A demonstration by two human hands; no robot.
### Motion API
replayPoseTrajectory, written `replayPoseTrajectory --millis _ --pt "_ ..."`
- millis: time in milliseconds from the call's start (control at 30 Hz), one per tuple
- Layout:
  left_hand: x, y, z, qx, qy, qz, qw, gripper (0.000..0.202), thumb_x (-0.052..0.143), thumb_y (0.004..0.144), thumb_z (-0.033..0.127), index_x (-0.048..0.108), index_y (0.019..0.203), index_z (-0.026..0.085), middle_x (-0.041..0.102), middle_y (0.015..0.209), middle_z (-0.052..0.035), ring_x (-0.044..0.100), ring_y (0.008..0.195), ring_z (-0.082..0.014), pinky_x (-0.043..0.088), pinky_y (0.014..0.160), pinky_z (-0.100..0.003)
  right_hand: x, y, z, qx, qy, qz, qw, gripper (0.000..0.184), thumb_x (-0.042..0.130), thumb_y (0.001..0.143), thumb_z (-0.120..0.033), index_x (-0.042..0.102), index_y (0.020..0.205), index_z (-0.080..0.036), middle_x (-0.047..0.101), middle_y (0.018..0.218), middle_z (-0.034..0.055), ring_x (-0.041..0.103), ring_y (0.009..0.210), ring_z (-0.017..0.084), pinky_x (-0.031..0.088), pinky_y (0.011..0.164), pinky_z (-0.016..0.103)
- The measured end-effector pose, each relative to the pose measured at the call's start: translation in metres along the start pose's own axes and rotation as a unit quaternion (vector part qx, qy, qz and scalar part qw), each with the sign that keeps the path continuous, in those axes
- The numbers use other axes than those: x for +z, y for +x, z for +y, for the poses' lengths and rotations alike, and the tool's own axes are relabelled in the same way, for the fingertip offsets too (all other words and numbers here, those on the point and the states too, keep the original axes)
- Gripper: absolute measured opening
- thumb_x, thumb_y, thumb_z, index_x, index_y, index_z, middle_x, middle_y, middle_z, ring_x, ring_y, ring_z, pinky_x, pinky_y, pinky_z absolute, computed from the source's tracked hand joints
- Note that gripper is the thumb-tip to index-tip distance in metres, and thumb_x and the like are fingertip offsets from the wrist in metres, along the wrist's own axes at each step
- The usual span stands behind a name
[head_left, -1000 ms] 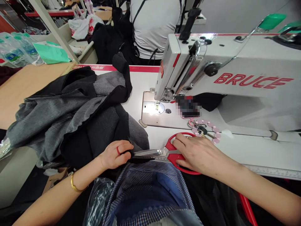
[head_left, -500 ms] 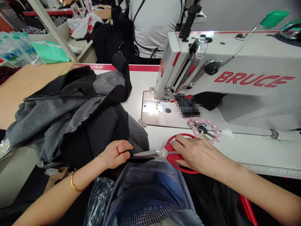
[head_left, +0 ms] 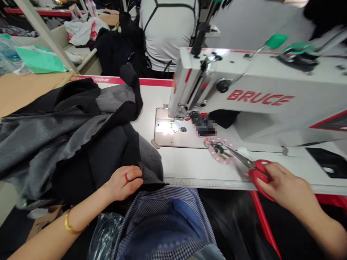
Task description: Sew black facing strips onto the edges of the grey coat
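Observation:
At the front edge of the table, my left hand (head_left: 124, 182) pinches the near edge of a grey and black garment (head_left: 105, 144), which lies heaped over the left side of the table. My right hand (head_left: 287, 186) is closed round the red handles of a pair of scissors (head_left: 248, 163), out over the right part of the table. The blades point up and left, toward a pink bead ring with keys (head_left: 221, 150). Left of those keys is the needle plate (head_left: 162, 135) of the sewing machine (head_left: 244, 79), with its lamp lit.
A ruler strip (head_left: 206, 184) runs along the table's front edge. Brown board (head_left: 32, 88), bottles and a green packet (head_left: 40, 61) are at the left. Across the table stands a person in a white shirt (head_left: 168, 36). A clear plastic bag (head_left: 105, 231) hangs below the edge.
My right hand has carried the scissors away from the garment's edge to the right, past the keys. My left hand keeps its hold on the cloth. The view has shifted to the right.

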State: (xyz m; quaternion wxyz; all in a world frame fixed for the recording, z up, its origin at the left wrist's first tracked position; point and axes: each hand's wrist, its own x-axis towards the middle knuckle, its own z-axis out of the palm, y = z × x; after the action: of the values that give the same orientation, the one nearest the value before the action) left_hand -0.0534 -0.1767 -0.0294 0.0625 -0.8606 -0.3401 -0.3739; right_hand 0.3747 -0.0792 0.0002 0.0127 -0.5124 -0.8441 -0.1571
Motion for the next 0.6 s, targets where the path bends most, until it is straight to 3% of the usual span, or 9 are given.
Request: replayPoseTrajectory --millis 133,200,333,500,600 --pt "0.002 -0.006 -0.002 0.008 0.045 -0.027 0.999 0.017 0.049 0.078 0.008 0.056 0.091 0.016 0.055 0.073 -0.0023 0.056 0.069 -0.0139 0.050 0.059 -0.025 0.012 -0.015 0.038 0.072 0.068 -0.002 0.995 0.022 0.039 0.086 -0.032 0.050 0.073 -0.019 0.060 0.073 0.0071 0.058 0.055 0.018 0.039 0.047 0.024" --pt "0.003 -0.006 -0.004 0.001 0.043 -0.017 0.999 0.017 0.049 0.077 0.006 0.057 0.089 0.016 0.057 0.077 -0.0033 0.057 0.072 -0.0139 0.051 0.061 -0.024 0.009 -0.015 0.051 0.067 0.093 -0.017 0.993 0.022 0.038 0.087 -0.032 0.053 0.081 -0.017 0.062 0.075 0.0071 0.060 0.059 0.018 0.042 0.051 0.024" --pt "0.004 0.005 -0.008 -0.056 -0.021 0.004 0.998 0.012 0.050 0.076 0.004 0.054 0.082 0.014 0.060 0.084 -0.0061 0.059 0.078 -0.0134 0.052 0.066 -0.022 0.002 -0.003 0.070 0.037 0.137 -0.115 0.983 0.030 0.040 0.085 -0.038 0.054 0.098 -0.014 0.063 0.092 0.0104 0.061 0.079 0.023 0.047 0.066 0.031" --pt "0.003 0.026 -0.017 -0.141 -0.062 -0.074 0.985 0.007 0.051 0.079 0.013 0.054 0.085 0.017 0.063 0.082 -0.0022 0.061 0.078 -0.0115 0.051 0.070 -0.019 0.019 0.011 0.089 0.097 0.176 -0.136 0.970 0.046 0.047 0.076 -0.044 0.054 0.109 -0.012 0.056 0.113 0.0153 0.054 0.100 0.029 0.044 0.083 0.038" --pt "0.005 0.035 -0.025 -0.138 -0.073 -0.098 0.983 0.011 0.053 0.080 0.018 0.054 0.091 0.018 0.063 0.082 -0.0009 0.060 0.078 -0.0109 0.050 0.072 -0.019 0.029 0.014 0.091 0.117 0.187 -0.121 0.968 0.047 0.043 0.077 -0.044 0.054 0.112 -0.015 0.055 0.116 0.0132 0.052 0.103 0.028 0.041 0.088 0.037"
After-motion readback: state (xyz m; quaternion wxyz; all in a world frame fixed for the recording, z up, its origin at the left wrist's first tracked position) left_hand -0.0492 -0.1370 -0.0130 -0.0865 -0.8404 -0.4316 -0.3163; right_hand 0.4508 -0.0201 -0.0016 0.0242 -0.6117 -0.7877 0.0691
